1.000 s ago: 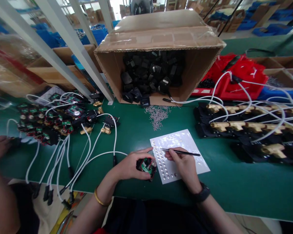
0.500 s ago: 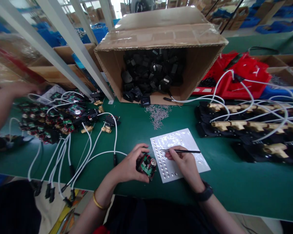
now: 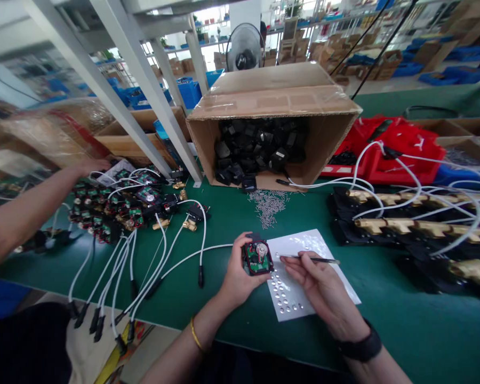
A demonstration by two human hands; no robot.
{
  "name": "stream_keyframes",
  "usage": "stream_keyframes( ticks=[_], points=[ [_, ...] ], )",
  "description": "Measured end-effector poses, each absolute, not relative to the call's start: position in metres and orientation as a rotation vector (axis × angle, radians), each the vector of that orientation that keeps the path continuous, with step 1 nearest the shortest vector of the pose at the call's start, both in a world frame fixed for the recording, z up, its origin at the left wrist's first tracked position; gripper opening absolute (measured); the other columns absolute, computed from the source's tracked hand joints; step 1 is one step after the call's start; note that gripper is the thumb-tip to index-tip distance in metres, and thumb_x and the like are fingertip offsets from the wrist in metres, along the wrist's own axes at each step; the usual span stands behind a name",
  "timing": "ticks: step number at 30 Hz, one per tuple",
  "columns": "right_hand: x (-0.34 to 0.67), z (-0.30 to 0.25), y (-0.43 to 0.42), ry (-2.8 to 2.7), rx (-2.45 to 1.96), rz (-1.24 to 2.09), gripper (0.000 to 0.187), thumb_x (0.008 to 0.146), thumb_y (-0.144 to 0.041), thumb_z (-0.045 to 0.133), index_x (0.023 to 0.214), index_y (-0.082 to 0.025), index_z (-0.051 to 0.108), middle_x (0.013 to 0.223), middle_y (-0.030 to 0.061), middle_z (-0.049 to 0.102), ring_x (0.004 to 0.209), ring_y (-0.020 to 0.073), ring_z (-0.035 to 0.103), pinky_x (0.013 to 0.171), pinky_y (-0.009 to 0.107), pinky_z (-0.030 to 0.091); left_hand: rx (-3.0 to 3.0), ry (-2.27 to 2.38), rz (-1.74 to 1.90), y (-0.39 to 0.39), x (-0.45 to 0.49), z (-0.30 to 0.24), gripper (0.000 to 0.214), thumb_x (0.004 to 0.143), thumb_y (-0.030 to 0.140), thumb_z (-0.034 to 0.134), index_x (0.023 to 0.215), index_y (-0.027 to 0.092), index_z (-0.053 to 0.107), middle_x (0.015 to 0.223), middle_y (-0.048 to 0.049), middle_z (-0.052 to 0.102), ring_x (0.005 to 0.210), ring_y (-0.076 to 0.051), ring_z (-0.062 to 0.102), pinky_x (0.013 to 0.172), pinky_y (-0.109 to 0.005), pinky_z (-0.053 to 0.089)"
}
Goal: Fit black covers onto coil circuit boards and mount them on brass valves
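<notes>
My left hand (image 3: 235, 272) is closed around a small black module with a green circuit board (image 3: 257, 258), tilted so its open face points up at me. My right hand (image 3: 318, 282) pinches thin black tweezers (image 3: 310, 259), whose tip points left toward the module. Both hands hover over a white sheet dotted with small round pieces (image 3: 304, 288) lying on the green table (image 3: 404, 325).
A tipped cardboard box (image 3: 272, 106) of black parts lies behind, with a heap of small metal pins (image 3: 269, 201) in front of it. Wired modules (image 3: 120, 205) with white cables lie left, brass-fitted assemblies (image 3: 416, 224) right. Another person's arm (image 3: 28, 208) reaches in from the left.
My left hand has lifted the module and turned its face upward. The tweezers stay pointed at it. The other person's arm has reached further over the wired modules. The view has tilted up.
</notes>
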State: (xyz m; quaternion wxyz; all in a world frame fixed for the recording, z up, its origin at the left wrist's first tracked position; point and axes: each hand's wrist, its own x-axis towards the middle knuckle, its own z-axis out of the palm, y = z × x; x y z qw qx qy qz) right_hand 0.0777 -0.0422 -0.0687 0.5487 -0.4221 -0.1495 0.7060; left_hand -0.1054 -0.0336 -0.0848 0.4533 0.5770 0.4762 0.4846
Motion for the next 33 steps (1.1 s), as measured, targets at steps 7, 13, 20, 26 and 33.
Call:
stream_keyframes(
  ticks=[7,13,20,26,33],
  points=[
    [0.053,-0.051,-0.042,-0.417,-0.949,1.601,0.018,0.064,-0.028,0.079,0.069,-0.019,0.064,0.073,0.0028,0.071,0.077,0.0159,0.067,0.079,0.026,0.05,1.436,1.181,1.219,-0.039,-0.099,-0.091,0.068,0.062,0.017,0.075,0.118,0.023,0.037,0.137,-0.0116,0.034,0.127,-0.028,0.036,0.106,-0.045,0.03],
    [0.05,-0.051,-0.042,-0.502,-1.036,1.516,0.018,0.064,-0.031,0.078,0.069,-0.02,0.065,0.081,0.005,0.071,0.079,0.0189,0.065,0.085,0.035,0.046,1.478,1.156,1.165,-0.037,-0.103,-0.089,0.069,0.064,0.015,0.073,0.121,0.023,0.035,0.14,-0.0118,0.03,0.129,-0.027,0.034,0.107,-0.046,0.028],
    [0.049,-0.049,-0.042,-0.51,-1.052,1.511,0.019,0.064,-0.032,0.078,0.07,-0.019,0.064,0.081,0.0056,0.071,0.076,0.021,0.064,0.082,0.039,0.046,1.494,1.149,1.141,-0.037,-0.104,-0.089,0.069,0.064,0.015,0.073,0.12,0.023,0.035,0.14,-0.0119,0.03,0.13,-0.027,0.033,0.107,-0.045,0.028],
    [0.046,-0.051,-0.043,-0.487,-1.044,1.504,0.016,0.067,-0.03,0.076,0.071,-0.02,0.064,0.081,0.0051,0.071,0.081,0.022,0.064,0.086,0.04,0.045,1.478,1.157,1.157,-0.037,-0.103,-0.088,0.069,0.063,0.015,0.073,0.12,0.023,0.035,0.14,-0.0121,0.03,0.129,-0.027,0.034,0.107,-0.046,0.029],
    [0.042,-0.053,-0.047,-0.565,-1.064,1.418,0.015,0.069,-0.03,0.074,0.073,-0.02,0.065,0.087,0.0062,0.071,0.088,0.0225,0.063,0.09,0.04,0.042,1.475,1.17,1.173,-0.037,-0.102,-0.089,0.068,0.063,0.015,0.073,0.12,0.022,0.035,0.139,-0.0121,0.031,0.128,-0.028,0.034,0.107,-0.046,0.029]
  ],
)
